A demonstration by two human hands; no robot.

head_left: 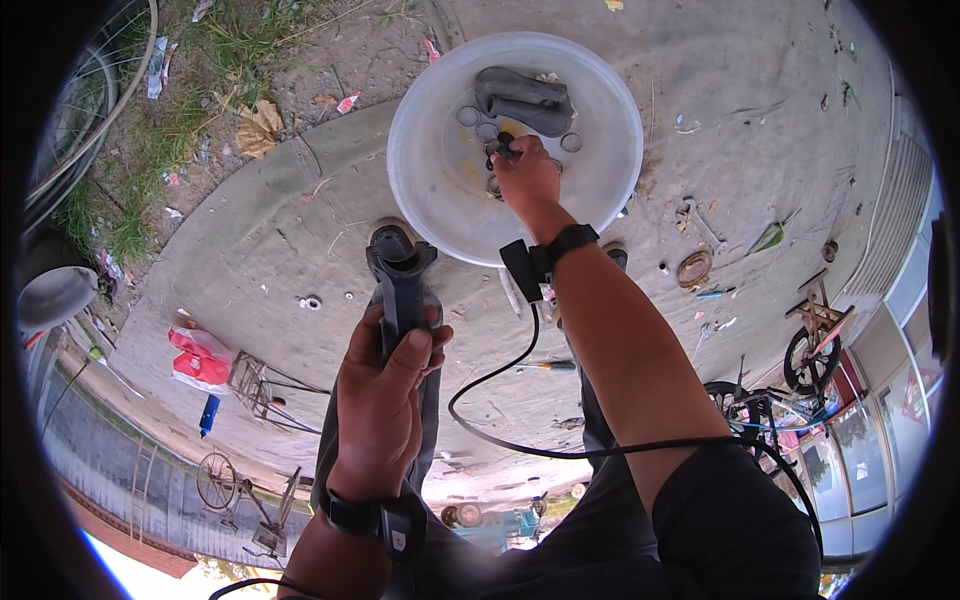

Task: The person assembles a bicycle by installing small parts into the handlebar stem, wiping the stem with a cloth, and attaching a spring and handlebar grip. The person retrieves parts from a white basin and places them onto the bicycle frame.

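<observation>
My left hand (385, 405) is closed around a dark grey tube-like part (404, 300) with a wider, lugged, hollow end, held upright over my left leg. Ahead of me stands a round whitish plastic basin (412, 205). My right hand (530, 180) reaches down into it, fingers bent together at a small dark part (503, 147); its shape is mostly hidden by the fingers. Several thin metal rings (571, 142) lie on the basin's bottom around that hand. Beyond them rests a folded dark grey cloth-like piece (523, 100).
A black cable (600, 452) runs from my right wrist across my lap. Tools, including a wrench (706, 225), and a rusty ring (694, 268) lie on the concrete at right. A red-and-white bag (200, 360) sits at left; bicycle wheels (90, 120) stand at the far left.
</observation>
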